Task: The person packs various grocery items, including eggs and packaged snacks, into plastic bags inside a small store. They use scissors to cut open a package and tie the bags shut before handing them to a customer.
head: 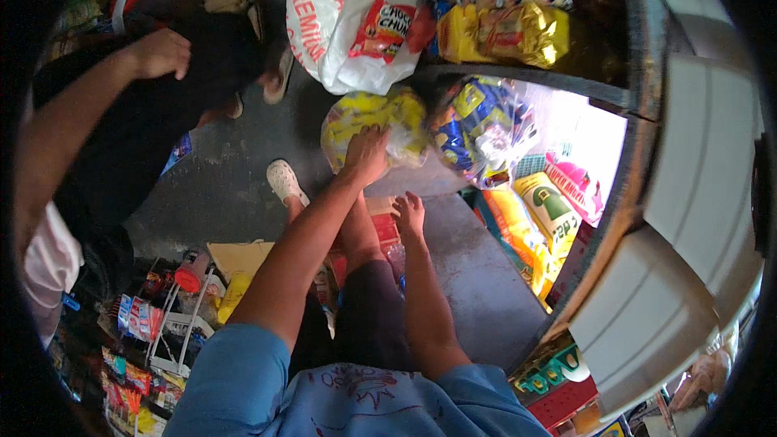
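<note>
My left hand [368, 155] rests on a clear plastic bag of yellow packets [346, 124], its fingers partly curled; whether they grip the plastic does not show. Closer to my body and further right, my right hand [411, 213] hangs with fingers apart and nothing in it, near a red box [383, 229] and the grey bench top [479, 267]. Right of the yellow bag stands a knotted clear bag of blue and yellow packets [479, 127]. Beyond the yellow bag, a white sack with red print [322, 30] carries a red snack packet [386, 27].
Another person [152, 54] is at the left, one arm extended. Yellow packages [522, 30] fill a shelf at the upper right. Filled bags [549, 206] lie below the wooden counter edge [613, 230]. A white rack [185, 328] with packets stands lower left, beside the dark floor [212, 194].
</note>
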`<state>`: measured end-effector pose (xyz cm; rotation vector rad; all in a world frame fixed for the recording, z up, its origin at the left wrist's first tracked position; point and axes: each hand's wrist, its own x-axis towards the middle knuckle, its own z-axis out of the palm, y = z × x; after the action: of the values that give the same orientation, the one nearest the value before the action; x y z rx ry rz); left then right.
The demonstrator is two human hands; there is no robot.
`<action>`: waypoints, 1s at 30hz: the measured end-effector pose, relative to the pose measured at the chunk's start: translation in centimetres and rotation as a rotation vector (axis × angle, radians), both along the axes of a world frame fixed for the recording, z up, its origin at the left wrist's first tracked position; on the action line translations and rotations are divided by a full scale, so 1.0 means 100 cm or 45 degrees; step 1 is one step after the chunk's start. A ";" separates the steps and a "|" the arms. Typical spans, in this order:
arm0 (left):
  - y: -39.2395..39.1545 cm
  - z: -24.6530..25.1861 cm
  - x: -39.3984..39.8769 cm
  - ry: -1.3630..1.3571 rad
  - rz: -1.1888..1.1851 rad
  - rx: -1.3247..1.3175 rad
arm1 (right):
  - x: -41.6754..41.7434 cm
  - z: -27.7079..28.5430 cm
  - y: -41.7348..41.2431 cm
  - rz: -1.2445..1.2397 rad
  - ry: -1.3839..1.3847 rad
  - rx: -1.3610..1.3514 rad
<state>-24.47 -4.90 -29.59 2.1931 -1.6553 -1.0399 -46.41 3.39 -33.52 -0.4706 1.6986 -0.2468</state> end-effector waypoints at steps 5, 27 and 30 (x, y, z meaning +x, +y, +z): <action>0.031 0.020 0.014 0.080 0.063 -0.206 | 0.012 -0.020 0.022 0.113 0.008 0.131; 0.267 0.132 0.234 0.173 -0.770 0.335 | -0.034 0.241 0.420 0.509 0.564 -0.093; 0.276 0.124 0.294 0.123 -0.669 0.570 | -0.004 0.267 0.473 0.074 0.618 -0.315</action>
<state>4.93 22.68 -17.18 1.9211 -2.1847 -1.7702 -46.83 50.67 -6.79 -0.8119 2.1330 -0.3207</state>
